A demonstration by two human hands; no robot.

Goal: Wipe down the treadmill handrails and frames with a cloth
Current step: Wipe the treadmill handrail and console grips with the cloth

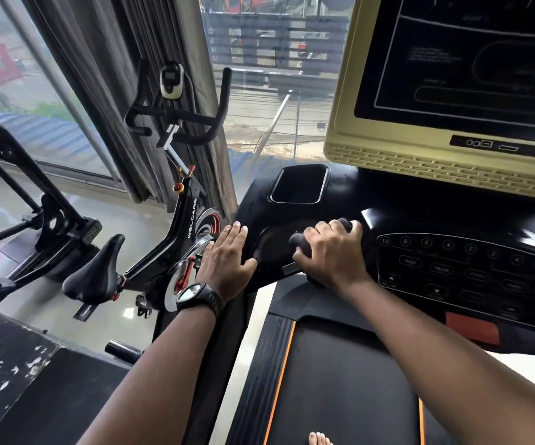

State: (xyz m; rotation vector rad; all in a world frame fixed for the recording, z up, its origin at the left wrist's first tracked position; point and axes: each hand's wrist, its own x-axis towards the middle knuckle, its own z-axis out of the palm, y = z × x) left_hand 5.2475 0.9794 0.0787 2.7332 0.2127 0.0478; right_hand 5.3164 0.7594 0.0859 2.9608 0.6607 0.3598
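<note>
Head view: WELCARE bike (191, 221); left grip (227, 255) wide on MODE/PAUSE console (452, 263); right grip (330, 252) around cloth (300, 245).

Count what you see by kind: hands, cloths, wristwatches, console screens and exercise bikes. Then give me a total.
Bare hands: 2 (left hand flat on the treadmill, right hand gripping the cloth)
Dark grey cloth: 1
Black wristwatch: 1
Gold-framed console screen: 1
Black spin bike: 1
Total: 6
</note>
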